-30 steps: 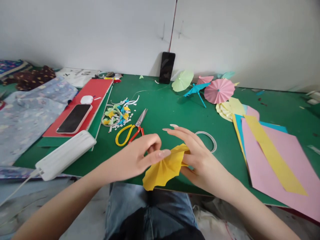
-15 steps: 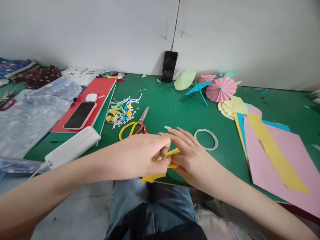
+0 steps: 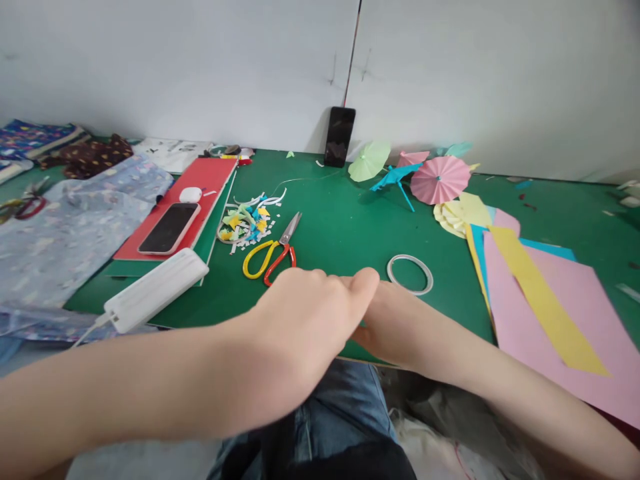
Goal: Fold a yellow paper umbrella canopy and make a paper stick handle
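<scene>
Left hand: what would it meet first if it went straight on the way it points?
Probably the right hand, which lies against the left hand; beyond that is the white tape ring. Depth is unclear.

A green table [image 3: 340,227] is seen under the grip, where the left hand [image 3: 310,320] and right hand [image 3: 395,327] meet. Just beyond the grip, scissors [image 3: 273,253] with one yellow and one red handle are laid beside a white tape ring [image 3: 410,273]. To its right, a pink sheet [image 3: 550,320], a yellow strip [image 3: 545,300] and a blue sheet [image 3: 550,248] are spread. Far to its left, a pale blue cloth [image 3: 75,227] with a small faded print is seen.
</scene>
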A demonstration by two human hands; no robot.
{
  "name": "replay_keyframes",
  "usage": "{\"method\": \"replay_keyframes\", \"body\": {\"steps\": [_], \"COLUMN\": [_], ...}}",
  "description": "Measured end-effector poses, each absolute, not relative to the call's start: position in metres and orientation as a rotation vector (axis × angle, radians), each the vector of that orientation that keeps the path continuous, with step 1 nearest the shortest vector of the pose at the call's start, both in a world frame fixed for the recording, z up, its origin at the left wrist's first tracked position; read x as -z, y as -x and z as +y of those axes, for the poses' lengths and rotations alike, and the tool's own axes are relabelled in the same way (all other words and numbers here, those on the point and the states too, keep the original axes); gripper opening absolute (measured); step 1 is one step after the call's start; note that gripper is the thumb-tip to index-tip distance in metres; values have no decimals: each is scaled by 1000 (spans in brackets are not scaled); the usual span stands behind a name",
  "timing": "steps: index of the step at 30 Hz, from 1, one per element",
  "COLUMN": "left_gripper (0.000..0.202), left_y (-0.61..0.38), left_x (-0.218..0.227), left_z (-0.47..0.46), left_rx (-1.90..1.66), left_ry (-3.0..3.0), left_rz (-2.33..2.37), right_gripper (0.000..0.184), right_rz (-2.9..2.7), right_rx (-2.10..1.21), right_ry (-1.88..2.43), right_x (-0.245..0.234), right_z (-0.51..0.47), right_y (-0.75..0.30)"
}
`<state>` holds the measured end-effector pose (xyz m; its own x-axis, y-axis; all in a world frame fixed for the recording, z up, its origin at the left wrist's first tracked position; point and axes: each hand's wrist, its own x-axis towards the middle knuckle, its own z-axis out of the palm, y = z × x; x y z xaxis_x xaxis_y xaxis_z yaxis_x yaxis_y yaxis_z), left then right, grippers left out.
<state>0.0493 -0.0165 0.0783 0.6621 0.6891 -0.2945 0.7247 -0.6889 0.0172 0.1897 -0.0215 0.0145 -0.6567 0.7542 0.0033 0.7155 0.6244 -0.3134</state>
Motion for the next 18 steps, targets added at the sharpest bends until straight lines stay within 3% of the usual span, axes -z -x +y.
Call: {"method": "replay_keyframes", "body": {"steps": [10, 18], "left_gripper": [37, 34], "left_y": [-55, -54], "left_x": [-60, -62], "left_z": [-49, -49], "left_rx": [350, 370], "left_ry": [-3115, -3110], "left_rz": [1294, 1292], "right_gripper": [19, 17], "right_rz": [-2652, -2612], "right_rx": [93, 84], "right_ry": [1214, 1173], "right_x": [12, 17], "right_z": [-38, -36], "right_y": [-182, -182]}}
